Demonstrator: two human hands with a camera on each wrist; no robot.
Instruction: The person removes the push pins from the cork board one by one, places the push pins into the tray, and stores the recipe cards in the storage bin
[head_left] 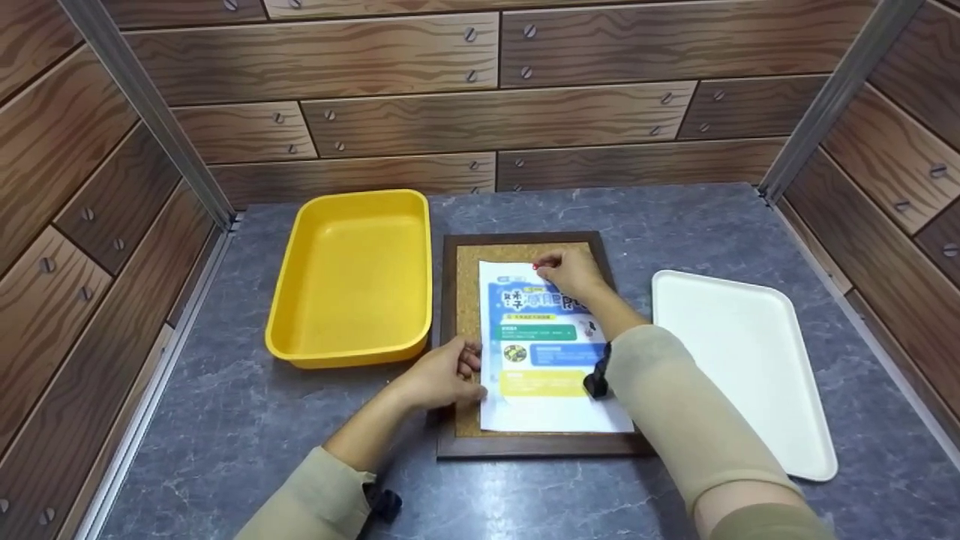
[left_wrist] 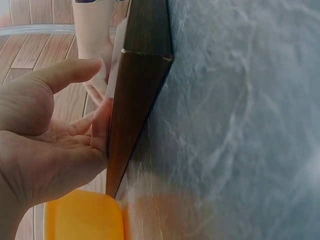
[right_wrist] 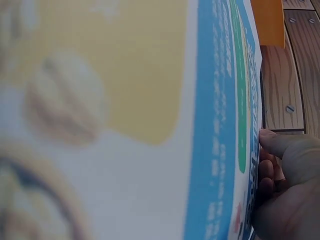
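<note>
A printed poster (head_left: 525, 411) with blue, green and yellow blocks lies on a cork board (head_left: 467, 300) in a dark brown frame. Near the poster's top edge, my right hand (head_left: 574, 274) pinches a small red push pin (head_left: 535, 266) between thumb and fingertips. My left hand (head_left: 442, 373) rests at the board's left side, its thumb by the poster's left edge and its fingers loosely bent over the frame. The left wrist view shows those fingertips at the frame's side (left_wrist: 135, 80). In the right wrist view the poster hides part of the right hand (right_wrist: 295, 185).
A deep yellow tray (head_left: 360, 292) stands left of the board, close to its frame. To the right lies a shallow white tray (head_left: 742, 375), partly behind the right forearm. Wood-patterned walls (head_left: 405, 60) enclose the grey marbled table (head_left: 225, 420) at the back and sides.
</note>
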